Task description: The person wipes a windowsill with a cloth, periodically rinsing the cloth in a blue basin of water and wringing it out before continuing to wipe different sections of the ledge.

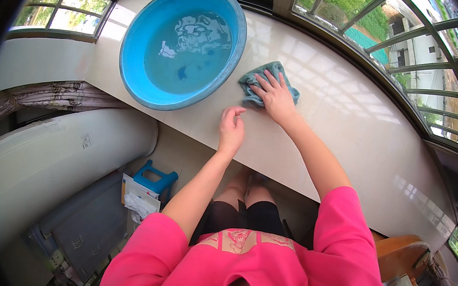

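My right hand (pixel 277 97) lies flat with fingers spread on a grey-green cloth (pixel 250 77), pressing it to the glossy pale windowsill (pixel 340 130). The cloth is folded and bunched, and part of it is hidden beneath my palm. To the left of the cloth, my left hand (pixel 232 128) hovers near the sill's front part with its fingers loosely curled and nothing in them. A round blue plastic basin (pixel 135 69) stands on the sill farther left. Cloudy water (pixel 179 61) fills its lower part, with reflections on the surface.
Barred windows (pixel 392 47) border the sill at the back and right. A large white rounded appliance (pixel 68 141) stands at the lower left, near a tied curtain (pixel 56 98). On the floor is a blue plastic stool (pixel 155 177). A wooden chair back (pixel 396 251) is at lower right.
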{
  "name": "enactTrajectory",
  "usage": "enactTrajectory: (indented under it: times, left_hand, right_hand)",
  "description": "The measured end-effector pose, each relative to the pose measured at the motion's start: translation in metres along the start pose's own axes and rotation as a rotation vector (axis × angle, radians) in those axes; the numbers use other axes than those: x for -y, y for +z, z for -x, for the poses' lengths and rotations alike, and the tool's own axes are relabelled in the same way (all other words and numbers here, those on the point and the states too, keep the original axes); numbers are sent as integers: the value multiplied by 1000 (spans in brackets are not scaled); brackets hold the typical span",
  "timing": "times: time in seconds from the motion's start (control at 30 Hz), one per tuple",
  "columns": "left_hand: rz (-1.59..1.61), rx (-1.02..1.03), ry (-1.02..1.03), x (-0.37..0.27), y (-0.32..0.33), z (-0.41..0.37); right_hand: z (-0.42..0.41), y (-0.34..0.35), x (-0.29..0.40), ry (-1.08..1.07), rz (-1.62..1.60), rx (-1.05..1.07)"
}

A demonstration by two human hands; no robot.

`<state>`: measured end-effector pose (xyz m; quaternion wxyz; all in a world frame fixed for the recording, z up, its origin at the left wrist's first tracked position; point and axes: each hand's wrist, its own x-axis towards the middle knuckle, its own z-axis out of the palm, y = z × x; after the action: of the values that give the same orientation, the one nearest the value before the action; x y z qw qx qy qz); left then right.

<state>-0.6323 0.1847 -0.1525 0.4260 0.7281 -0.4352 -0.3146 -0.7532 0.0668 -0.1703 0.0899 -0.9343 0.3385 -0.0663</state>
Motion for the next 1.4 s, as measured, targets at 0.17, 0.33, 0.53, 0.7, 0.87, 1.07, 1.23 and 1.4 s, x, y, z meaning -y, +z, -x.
enactTrajectory:
  times: [0.17,0.33,0.53,0.7,0.87,1.07,1.23,1.4]
  left_hand:
    - [45,63,7,-15,21,-22]
    - [22,120,10,-17,34,-34]
    - [6,162,8,-16,28,-44]
    - [-5,184,34,-22,41,-48]
    - [-53,175,53,-20,41,-51]
    - [-19,202,20,-26,46,-52]
    - [-26,227,11,-33,61,-42]
    - [-28,244,35,-42,76,-27]
  right_hand:
    - [87,-23,-9,61,-193,-34]
    - [98,-66,-27,332,-229,-80]
    - [-33,-95,-57,244,-156,-510]
    - [-123,-19,-69,299,142,-296]
    - [-125,15,-65,346,165,-38]
    - [-78,0,-86,422,176,-115]
    - [-26,-14,-114,467,263,-101]
    - [23,-30,-138,520,272,-55]
